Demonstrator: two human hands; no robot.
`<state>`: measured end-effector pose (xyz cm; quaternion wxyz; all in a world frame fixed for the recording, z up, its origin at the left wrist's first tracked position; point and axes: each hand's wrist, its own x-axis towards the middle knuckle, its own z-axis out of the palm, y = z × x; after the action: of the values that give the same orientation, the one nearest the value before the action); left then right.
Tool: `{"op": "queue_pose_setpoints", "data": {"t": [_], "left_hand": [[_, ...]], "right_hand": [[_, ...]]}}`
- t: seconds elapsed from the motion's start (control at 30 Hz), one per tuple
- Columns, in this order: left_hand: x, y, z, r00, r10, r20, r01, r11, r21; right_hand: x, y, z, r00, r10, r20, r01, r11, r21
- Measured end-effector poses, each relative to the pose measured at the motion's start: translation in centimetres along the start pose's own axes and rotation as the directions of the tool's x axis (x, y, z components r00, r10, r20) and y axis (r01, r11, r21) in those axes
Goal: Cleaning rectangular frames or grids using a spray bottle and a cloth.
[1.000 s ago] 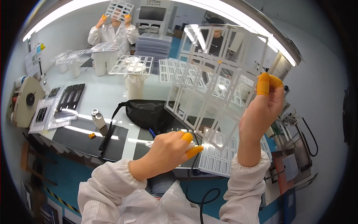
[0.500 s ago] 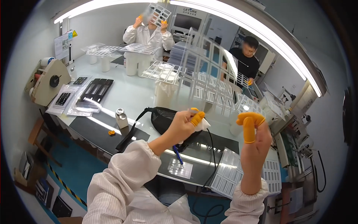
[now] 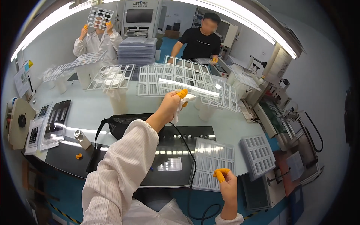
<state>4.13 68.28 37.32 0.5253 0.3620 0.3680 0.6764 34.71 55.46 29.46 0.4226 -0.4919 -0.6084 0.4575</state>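
Note:
My left hand (image 3: 169, 107) reaches far over the table, wearing yellow finger cots and closed on a crumpled white cloth (image 3: 188, 98). Just beyond its fingertips lies a clear sheet with white-framed windows (image 3: 186, 71), tilted over other such sheets. Whether my fingers also pinch its near edge, I cannot tell. Low on the right, my right hand (image 3: 227, 187) has its cotted finger and thumb bent together. It hovers at or over the right edge of a stack of white-framed sheets (image 3: 210, 157) at the table's front; anything between the fingertips is too small to make out.
A black mesh bag (image 3: 123, 125) with a strap and a black cable (image 3: 187, 150) lie mid-table. A metal-topped bottle (image 3: 82, 139) stands left. Framed sheets rest on white tubs (image 3: 119, 99). Another stack (image 3: 258, 155) sits right. Two people work across the table.
The framed sheet, earlier raised and blurred before me, is now lower over the far sheets. My right hand has dropped to the front stack. The view has swung right.

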Motion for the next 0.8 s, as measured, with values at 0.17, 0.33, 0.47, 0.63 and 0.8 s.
{"op": "queue_pose_setpoints", "data": {"t": [0.17,0.33,0.47,0.63,0.8], "left_hand": [[3.8,-4.5,5.4,0.993,-0.093,0.071,0.096,0.995,-0.040],[6.0,-7.2,9.5,0.987,-0.160,0.020,0.160,0.987,-0.019],[6.7,-7.9,9.8,0.972,-0.235,-0.024,0.236,0.968,0.090],[7.0,-8.7,9.5,0.889,-0.456,0.044,0.456,0.890,0.007],[6.2,-9.4,9.8,0.875,-0.484,0.028,0.485,0.875,-0.012]], "right_hand": [[0.1,1.4,-0.7,0.997,0.072,-0.002,-0.071,0.995,0.065],[0.5,2.5,-0.7,0.994,0.084,0.069,-0.094,0.985,0.143],[0.6,3.3,-1.1,0.985,0.109,0.130,-0.125,0.985,0.123],[0.6,4.5,-1.4,0.978,0.157,0.137,-0.177,0.973,0.147],[0.7,4.5,-1.0,0.974,0.174,0.141,-0.196,0.968,0.158]]}}
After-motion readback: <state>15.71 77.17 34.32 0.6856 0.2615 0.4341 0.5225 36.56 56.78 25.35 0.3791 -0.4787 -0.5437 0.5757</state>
